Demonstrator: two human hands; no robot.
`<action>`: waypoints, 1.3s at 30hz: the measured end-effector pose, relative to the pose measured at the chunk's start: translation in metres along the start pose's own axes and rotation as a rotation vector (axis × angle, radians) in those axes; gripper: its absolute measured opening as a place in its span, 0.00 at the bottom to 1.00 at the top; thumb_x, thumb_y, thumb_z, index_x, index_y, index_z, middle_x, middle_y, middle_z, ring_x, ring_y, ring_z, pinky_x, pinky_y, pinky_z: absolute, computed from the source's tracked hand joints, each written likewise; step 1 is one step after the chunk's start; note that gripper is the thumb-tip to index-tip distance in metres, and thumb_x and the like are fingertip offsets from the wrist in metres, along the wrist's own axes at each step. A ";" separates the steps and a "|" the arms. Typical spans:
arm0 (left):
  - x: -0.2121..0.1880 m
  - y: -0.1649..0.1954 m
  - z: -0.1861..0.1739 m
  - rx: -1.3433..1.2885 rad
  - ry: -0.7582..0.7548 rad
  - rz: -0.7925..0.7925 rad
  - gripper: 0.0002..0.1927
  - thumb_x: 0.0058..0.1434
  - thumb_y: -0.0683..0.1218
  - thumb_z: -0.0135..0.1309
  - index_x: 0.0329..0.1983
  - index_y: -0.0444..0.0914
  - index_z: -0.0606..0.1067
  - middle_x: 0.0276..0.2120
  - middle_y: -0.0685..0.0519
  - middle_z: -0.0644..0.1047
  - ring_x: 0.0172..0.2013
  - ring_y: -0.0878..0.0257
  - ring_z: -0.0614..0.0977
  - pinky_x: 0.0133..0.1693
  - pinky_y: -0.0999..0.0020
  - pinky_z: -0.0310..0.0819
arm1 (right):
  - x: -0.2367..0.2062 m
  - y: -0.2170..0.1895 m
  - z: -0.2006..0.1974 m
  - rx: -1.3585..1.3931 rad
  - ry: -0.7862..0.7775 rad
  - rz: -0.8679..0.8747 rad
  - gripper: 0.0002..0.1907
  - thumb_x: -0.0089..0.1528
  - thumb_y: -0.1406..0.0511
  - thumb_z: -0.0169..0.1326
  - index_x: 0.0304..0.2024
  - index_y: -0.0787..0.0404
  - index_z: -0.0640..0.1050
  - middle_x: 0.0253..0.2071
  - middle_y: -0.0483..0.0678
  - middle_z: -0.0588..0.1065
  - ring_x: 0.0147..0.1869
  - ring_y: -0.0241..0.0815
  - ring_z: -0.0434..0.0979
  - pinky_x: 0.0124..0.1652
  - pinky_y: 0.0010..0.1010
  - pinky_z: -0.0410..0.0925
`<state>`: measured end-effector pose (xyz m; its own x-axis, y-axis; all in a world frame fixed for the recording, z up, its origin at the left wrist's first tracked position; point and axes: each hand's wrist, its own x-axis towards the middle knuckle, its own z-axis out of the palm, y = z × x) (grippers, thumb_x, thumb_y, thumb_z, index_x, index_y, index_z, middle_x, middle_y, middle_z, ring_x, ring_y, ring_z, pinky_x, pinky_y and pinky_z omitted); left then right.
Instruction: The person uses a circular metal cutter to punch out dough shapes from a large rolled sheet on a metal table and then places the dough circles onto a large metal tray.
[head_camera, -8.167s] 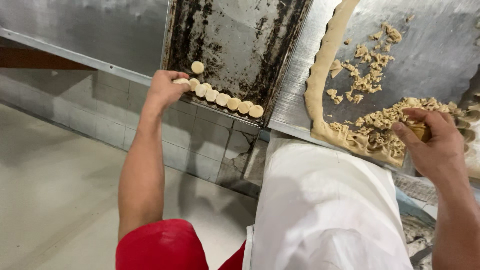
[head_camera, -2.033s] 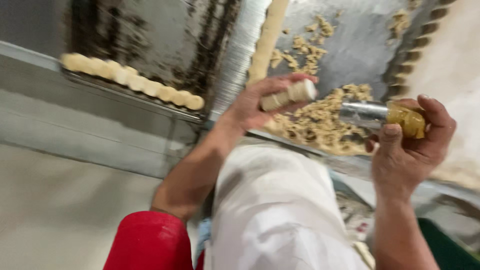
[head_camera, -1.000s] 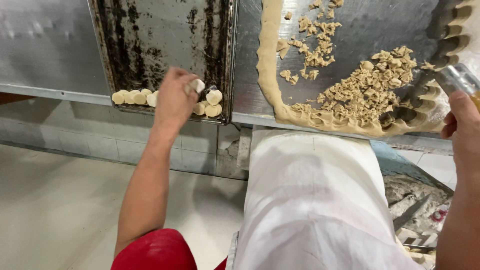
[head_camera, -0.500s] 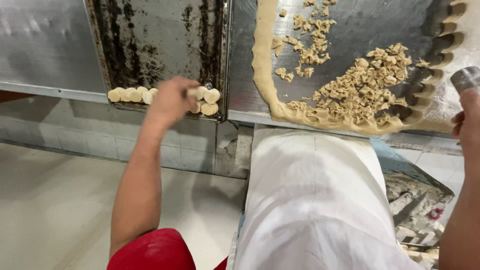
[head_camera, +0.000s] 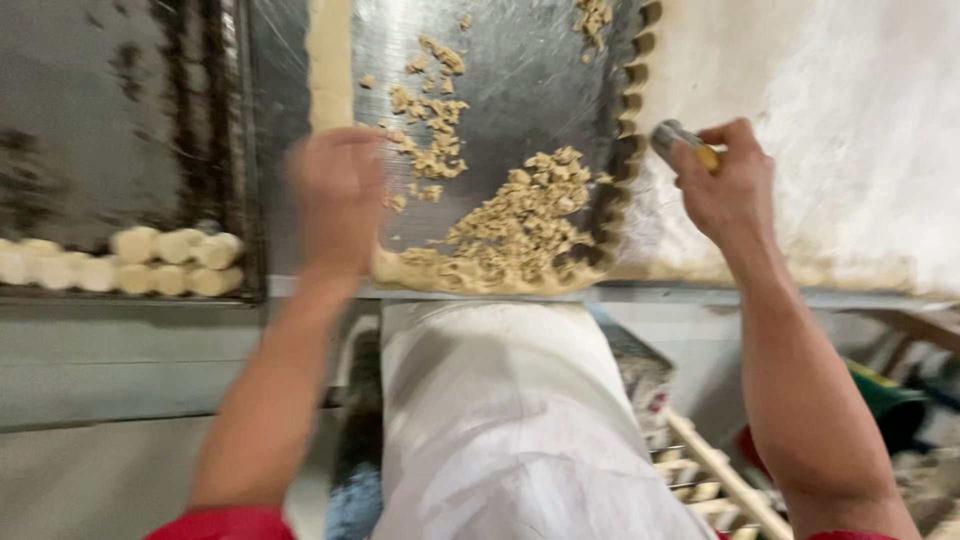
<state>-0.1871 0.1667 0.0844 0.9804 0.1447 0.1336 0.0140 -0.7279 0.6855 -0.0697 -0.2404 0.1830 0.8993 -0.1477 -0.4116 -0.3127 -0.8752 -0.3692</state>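
My right hand (head_camera: 728, 190) grips a small metal round cutter (head_camera: 676, 139) over the notched left edge of a wide sheet of pale dough (head_camera: 840, 130). My left hand (head_camera: 335, 200) is blurred in motion above the steel table, between the dark baking tray (head_camera: 110, 130) and a heap of dough scraps (head_camera: 510, 215); I cannot tell whether it holds anything. A row of cut dough rounds (head_camera: 150, 262) lies along the tray's near edge.
A strip of dough (head_camera: 330, 60) runs up the table left of the scraps. My white apron (head_camera: 510, 430) fills the lower middle. A tiled ledge (head_camera: 120, 360) sits below the tray, and crates and a green object (head_camera: 880, 400) lie lower right.
My left hand has left the row of rounds on the tray and swung right toward the scraps. My right hand with the cutter has come over the dough sheet's edge.
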 end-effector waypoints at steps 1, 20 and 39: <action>0.016 0.028 0.052 -0.358 0.040 0.003 0.03 0.62 0.40 0.55 0.31 0.38 0.76 0.42 0.50 0.82 0.47 0.56 0.83 0.51 0.58 0.73 | 0.012 -0.009 0.001 -0.034 -0.021 0.024 0.19 0.68 0.60 0.57 0.53 0.69 0.72 0.39 0.62 0.80 0.37 0.43 0.84 0.31 0.34 0.75; 0.045 0.160 0.268 -0.028 -0.159 -0.028 0.14 0.63 0.45 0.53 0.50 0.43 0.82 0.47 0.54 0.74 0.55 0.56 0.72 0.60 0.49 0.60 | 0.096 -0.015 0.046 -0.326 -0.328 0.017 0.16 0.66 0.59 0.54 0.49 0.65 0.75 0.43 0.61 0.80 0.39 0.46 0.85 0.34 0.34 0.80; 0.079 0.160 0.261 -0.212 -0.138 -0.071 0.15 0.64 0.45 0.58 0.53 0.53 0.82 0.44 0.59 0.75 0.54 0.58 0.71 0.60 0.47 0.58 | 0.094 -0.037 0.007 -0.388 -0.342 0.017 0.17 0.68 0.62 0.53 0.53 0.68 0.70 0.38 0.63 0.79 0.25 0.41 0.77 0.24 0.31 0.74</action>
<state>-0.0558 -0.1137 0.0178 0.9961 0.0873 -0.0094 0.0569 -0.5606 0.8261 0.0245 -0.2187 0.1521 0.7232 -0.0606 -0.6879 -0.1316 -0.9900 -0.0511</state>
